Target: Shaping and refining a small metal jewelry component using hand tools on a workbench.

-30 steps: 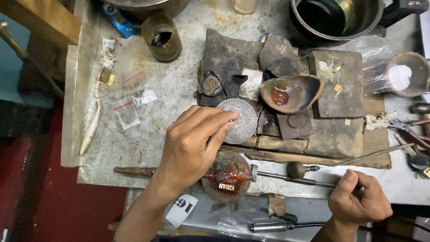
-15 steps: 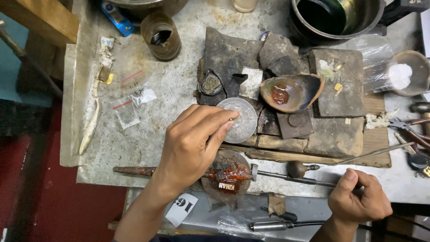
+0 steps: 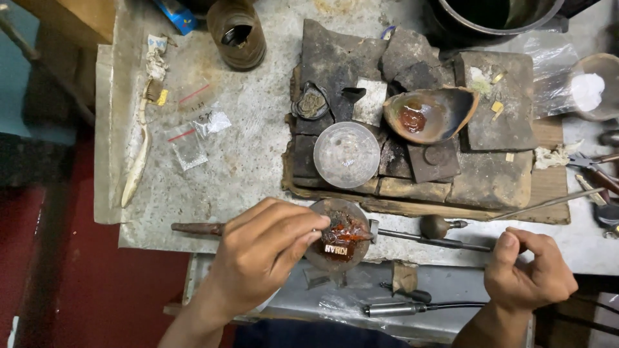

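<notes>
My left hand (image 3: 264, 258) hovers at the bench's front edge, thumb and forefinger pinched together on a round pad (image 3: 338, 238) topped with red wax. Anything between the fingertips is too small to see. A thin metal rod (image 3: 438, 241) runs right from the pad, and my right hand (image 3: 532, 277) is closed on its far end. Just behind the pad, a round shallow silvery dish (image 3: 348, 154) lies on dark charred blocks (image 3: 490, 180).
A brown shell-shaped bowl (image 3: 429, 115) with red residue sits on the blocks. A brown jar (image 3: 237, 35) and small plastic bags (image 3: 190, 145) lie at the left, a big metal pot (image 3: 496, 16) at the back, tweezers (image 3: 548, 203) at the right. A corded hand tool (image 3: 393, 309) lies below.
My left hand has drawn back from the silvery dish toward me and now pinches at the red wax pad. The dish is uncovered. My right hand stays on the rod.
</notes>
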